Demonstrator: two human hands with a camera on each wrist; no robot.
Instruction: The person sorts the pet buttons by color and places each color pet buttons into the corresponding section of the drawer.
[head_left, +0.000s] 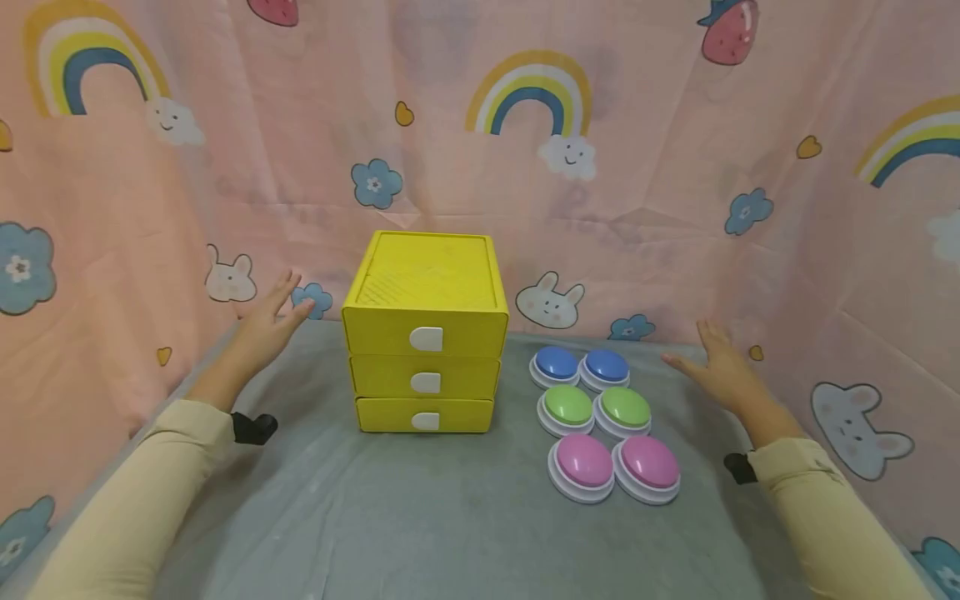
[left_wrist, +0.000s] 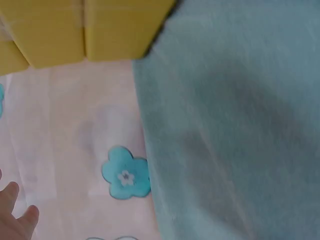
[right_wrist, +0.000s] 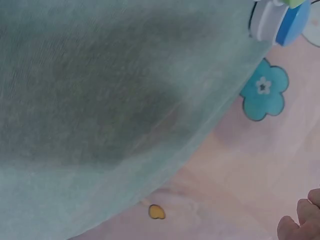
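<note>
Drawer box [head_left: 425, 363] on table [head_left: 420, 517]; right of it, 6 buttons [head_left: 622, 407], 3 rows of 2; curtain [head_left: 652, 200] behind.

You had a way in along the near grey cloth [head_left: 450, 517]; rightward from your left hand [head_left: 262, 331], the yellow drawer unit [head_left: 425, 375] barred passage; a narrow lane ran between it and six domed buttons [head_left: 622, 407]; those blocked your right hand [head_left: 722, 375] leftward at table level; the pink curtain [head_left: 660, 200] closed the far side.
</note>
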